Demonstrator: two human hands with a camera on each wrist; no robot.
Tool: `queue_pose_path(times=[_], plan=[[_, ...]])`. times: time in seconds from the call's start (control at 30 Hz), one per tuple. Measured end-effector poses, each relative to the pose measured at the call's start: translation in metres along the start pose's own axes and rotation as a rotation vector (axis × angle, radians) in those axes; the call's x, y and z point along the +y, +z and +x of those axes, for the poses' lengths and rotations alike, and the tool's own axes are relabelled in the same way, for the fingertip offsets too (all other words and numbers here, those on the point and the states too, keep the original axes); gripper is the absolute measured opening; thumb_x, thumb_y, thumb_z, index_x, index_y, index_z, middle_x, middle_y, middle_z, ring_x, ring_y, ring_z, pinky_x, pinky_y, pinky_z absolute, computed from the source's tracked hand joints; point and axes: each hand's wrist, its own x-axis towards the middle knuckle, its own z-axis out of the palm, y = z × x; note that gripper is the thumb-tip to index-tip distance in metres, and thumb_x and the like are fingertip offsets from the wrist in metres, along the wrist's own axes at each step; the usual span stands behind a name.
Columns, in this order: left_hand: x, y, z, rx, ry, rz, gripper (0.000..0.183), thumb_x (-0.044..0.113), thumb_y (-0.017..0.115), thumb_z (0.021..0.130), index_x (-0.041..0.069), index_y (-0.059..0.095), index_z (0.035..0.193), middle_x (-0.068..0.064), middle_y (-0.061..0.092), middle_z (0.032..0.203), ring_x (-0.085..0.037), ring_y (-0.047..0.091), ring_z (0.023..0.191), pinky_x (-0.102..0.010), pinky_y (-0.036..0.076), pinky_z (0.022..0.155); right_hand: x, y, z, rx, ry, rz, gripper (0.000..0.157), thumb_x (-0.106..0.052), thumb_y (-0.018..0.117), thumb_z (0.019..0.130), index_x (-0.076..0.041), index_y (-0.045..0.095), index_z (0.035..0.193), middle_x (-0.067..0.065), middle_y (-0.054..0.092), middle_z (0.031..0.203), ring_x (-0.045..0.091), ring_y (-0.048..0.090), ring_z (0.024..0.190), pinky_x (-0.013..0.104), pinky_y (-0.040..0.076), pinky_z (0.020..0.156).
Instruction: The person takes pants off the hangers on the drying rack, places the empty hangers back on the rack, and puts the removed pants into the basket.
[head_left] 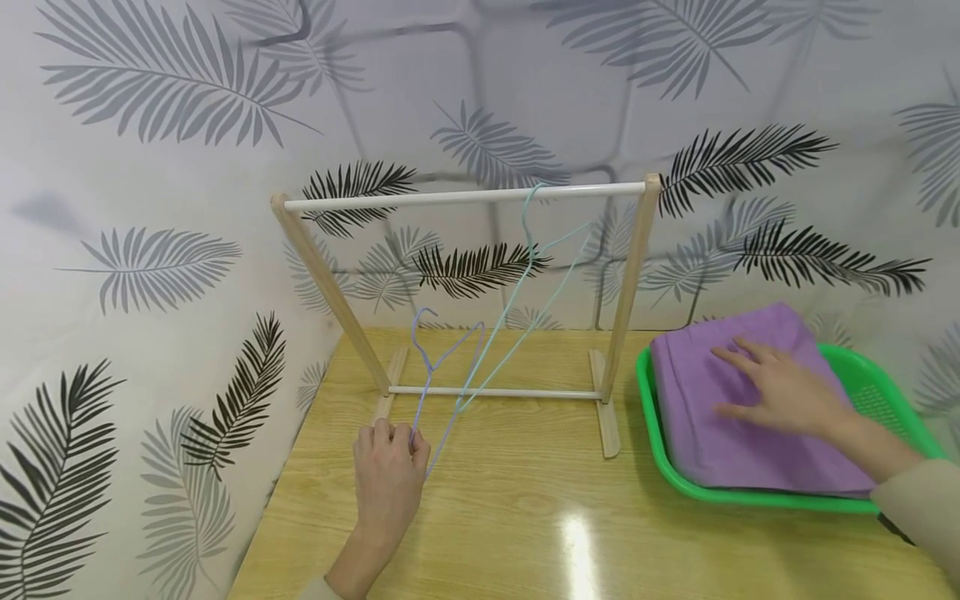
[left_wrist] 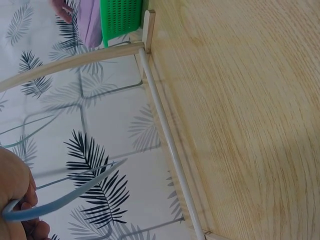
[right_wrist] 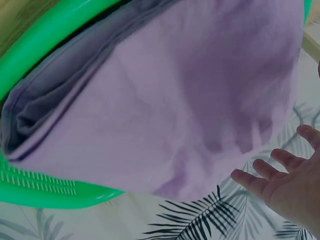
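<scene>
My left hand (head_left: 390, 479) grips one end of a lavender-blue clothes hanger (head_left: 431, 368), in front of a small clothes rack (head_left: 450, 197). The hanger's hook points up and stands free of the rack's top bar. In the left wrist view, the hanger (left_wrist: 75, 193) passes through the curled fingers. On the right, my right hand (head_left: 795, 392) spreads its fingers above a folded purple cloth (head_left: 716, 437) in a green basket (head_left: 675, 483). The right wrist view shows those fingers apart from the cloth (right_wrist: 150, 115), their shadow falling on it.
An aqua hanger (head_left: 530, 250) hangs from the rack's top bar, right of its middle. The rack's wooden feet (head_left: 607, 429) stand on a wood-grain table (head_left: 510, 500). Behind is a leaf-patterned wall covering (head_left: 480, 83). The basket stands to the rack's right.
</scene>
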Motion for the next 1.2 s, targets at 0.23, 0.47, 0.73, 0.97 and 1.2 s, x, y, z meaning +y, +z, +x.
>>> queue_pose_path(times=[0.23,0.47,0.73,0.97,1.2], plan=[[0.0,0.0,0.002,0.015,0.002,-0.006,0.024,0.002,0.075,0.081,0.005,0.058,0.065,-0.007,0.05,0.067,-0.021,0.04,0.066,-0.029,0.034,0.063,-0.009,0.015,0.008,-0.087,-0.026,-0.022,0.103,-0.066,0.081,0.079,-0.008,0.047,0.157,0.037,0.034,0.163,0.063,0.036,0.144,0.079,0.041,0.107],[-0.001,0.001,0.003,0.021,0.001,-0.01,0.025,0.003,0.074,0.082,0.005,0.056,0.064,-0.007,0.048,0.066,-0.021,0.038,0.065,-0.029,0.033,0.063,-0.01,0.022,0.013,-0.139,-0.013,-0.051,0.106,-0.07,0.08,0.077,-0.012,0.044,0.159,0.035,0.033,0.165,0.063,0.035,0.145,0.078,0.047,0.101],[-0.001,0.001,0.003,0.028,-0.001,-0.026,0.027,-0.002,0.076,0.078,0.006,0.054,0.064,-0.006,0.049,0.066,-0.019,0.037,0.065,-0.028,0.033,0.063,-0.01,0.027,0.014,-0.195,0.015,-0.025,0.109,-0.072,0.082,0.073,-0.012,0.047,0.157,0.034,0.034,0.162,0.071,0.043,0.133,0.072,0.056,0.07],[-0.002,0.001,0.002,0.026,0.003,-0.02,0.025,-0.001,0.075,0.079,0.004,0.056,0.065,-0.007,0.049,0.066,-0.019,0.037,0.064,-0.029,0.034,0.063,-0.009,0.035,0.015,-0.184,-0.005,-0.026,0.108,-0.072,0.083,0.071,-0.009,0.051,0.153,0.035,0.041,0.158,0.071,0.05,0.126,0.071,0.056,0.073],[-0.003,0.001,0.0,0.027,0.002,-0.007,0.026,0.001,0.075,0.08,0.005,0.055,0.064,-0.006,0.048,0.066,-0.019,0.037,0.064,-0.028,0.033,0.063,-0.006,0.049,0.011,-0.207,-0.013,-0.017,0.105,-0.071,0.083,0.073,-0.007,0.053,0.151,0.037,0.046,0.153,0.07,0.054,0.12,0.073,0.055,0.076]])
